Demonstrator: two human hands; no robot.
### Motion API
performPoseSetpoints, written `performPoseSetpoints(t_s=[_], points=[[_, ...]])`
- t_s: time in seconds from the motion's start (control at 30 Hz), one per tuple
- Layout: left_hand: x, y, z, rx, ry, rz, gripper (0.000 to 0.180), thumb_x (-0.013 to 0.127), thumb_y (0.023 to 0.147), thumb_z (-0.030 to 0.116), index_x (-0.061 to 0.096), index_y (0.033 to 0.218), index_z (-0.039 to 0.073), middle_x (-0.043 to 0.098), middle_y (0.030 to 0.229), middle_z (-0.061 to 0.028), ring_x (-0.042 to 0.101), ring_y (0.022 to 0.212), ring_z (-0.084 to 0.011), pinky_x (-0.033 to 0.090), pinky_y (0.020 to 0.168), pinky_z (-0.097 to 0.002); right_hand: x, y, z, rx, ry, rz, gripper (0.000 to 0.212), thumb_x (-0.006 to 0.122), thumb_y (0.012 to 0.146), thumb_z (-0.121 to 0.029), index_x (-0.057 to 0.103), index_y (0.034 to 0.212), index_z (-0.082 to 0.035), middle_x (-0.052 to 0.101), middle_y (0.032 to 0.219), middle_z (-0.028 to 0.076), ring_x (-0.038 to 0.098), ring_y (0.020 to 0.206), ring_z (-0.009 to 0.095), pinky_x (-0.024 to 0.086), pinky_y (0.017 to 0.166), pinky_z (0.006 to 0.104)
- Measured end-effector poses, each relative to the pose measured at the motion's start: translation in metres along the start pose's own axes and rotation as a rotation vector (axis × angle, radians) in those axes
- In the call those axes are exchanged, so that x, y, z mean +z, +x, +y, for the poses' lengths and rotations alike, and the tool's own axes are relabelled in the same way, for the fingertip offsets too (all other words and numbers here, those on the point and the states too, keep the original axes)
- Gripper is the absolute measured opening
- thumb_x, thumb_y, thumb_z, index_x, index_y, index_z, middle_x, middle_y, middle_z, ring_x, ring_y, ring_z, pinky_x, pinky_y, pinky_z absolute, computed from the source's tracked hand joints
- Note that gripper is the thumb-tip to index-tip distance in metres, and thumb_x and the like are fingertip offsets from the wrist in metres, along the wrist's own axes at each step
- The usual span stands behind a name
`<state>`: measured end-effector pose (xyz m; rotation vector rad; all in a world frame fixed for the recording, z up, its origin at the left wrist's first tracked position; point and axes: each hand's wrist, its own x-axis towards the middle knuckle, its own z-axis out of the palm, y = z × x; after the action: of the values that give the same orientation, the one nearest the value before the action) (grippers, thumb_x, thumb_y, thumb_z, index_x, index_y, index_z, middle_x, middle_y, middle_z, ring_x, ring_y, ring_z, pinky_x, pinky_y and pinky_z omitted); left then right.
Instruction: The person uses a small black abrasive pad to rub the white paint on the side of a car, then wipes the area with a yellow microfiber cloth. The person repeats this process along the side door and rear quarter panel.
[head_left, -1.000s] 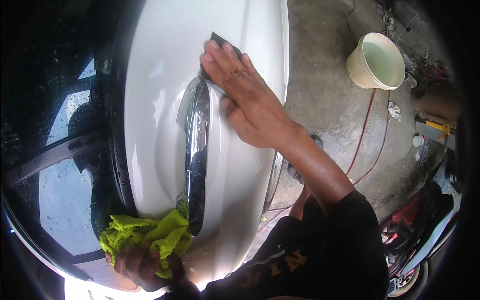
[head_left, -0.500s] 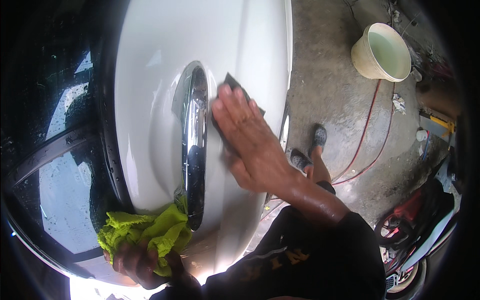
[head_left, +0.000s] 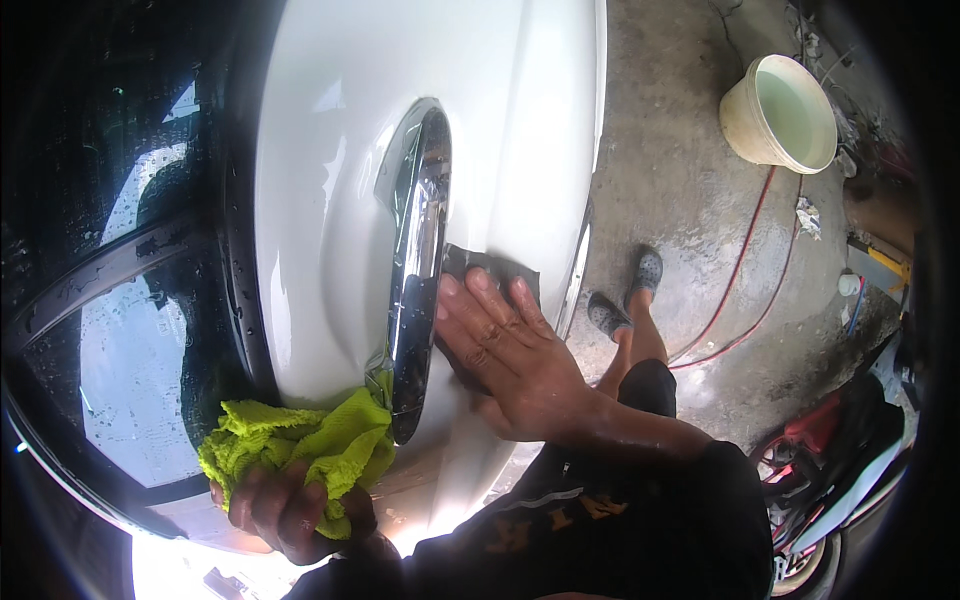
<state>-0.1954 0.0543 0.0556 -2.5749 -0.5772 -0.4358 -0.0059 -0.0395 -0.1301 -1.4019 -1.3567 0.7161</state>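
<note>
My right hand (head_left: 525,365) lies flat on a white car door (head_left: 520,120), its fingers stretched out over a dark grey sheet of sandpaper (head_left: 517,272). The sheet is pressed to the paint just right of the chrome door handle (head_left: 425,220), and its far edge sticks out past my fingertips. At the lower left, my left hand (head_left: 285,510) is closed on a crumpled lime-green cloth (head_left: 300,435). That cloth rests against the door by the near end of the handle. My palm hides the rest of the sandpaper.
Wet dark windows (head_left: 130,370) border the door on the left. A white bucket of cloudy water (head_left: 745,125) stands on the concrete floor (head_left: 665,150) at the far right. Red hoses (head_left: 745,240) run below it. A motorbike (head_left: 820,480) is parked at the lower right.
My right hand has slid nearer along the door with the sandpaper, from beside the upper handle to beside its lower half. My left hand keeps hold of the cloth. The view has shifted slightly.
</note>
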Motion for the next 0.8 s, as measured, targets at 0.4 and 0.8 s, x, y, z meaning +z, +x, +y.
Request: performPoseSetpoints(t_s=[0.4,0.8], points=[[0.003,0.003,0.005,0.002,-0.016,-0.005,0.021,0.075,0.087,0.030,0.062,0.098,0.019,0.069,0.100,-0.0027,0.059,0.113,-0.0299,0.037,0.112,-0.0572,-0.038,0.021,0.006,-0.021,-0.340,-0.028,0.088,0.069,0.079,-0.019,0.037,0.160,-0.008,0.018,0.173,0.007,0.002,0.161,0.029,0.007,0.123,0.0719],[0.008,0.006,-0.002,-0.026,-0.196,0.091,0.027,0.086,0.073,0.035,0.074,0.097,0.032,0.074,0.094,0.0095,0.066,0.108,-0.0146,0.033,0.116,-0.0509,-0.059,0.034,0.019,-0.141,-0.556,-0.087,0.067,0.067,0.078,-0.013,0.055,0.140,0.007,0.048,0.154,0.023,0.030,0.155,0.034,0.011,0.126,0.0618]])
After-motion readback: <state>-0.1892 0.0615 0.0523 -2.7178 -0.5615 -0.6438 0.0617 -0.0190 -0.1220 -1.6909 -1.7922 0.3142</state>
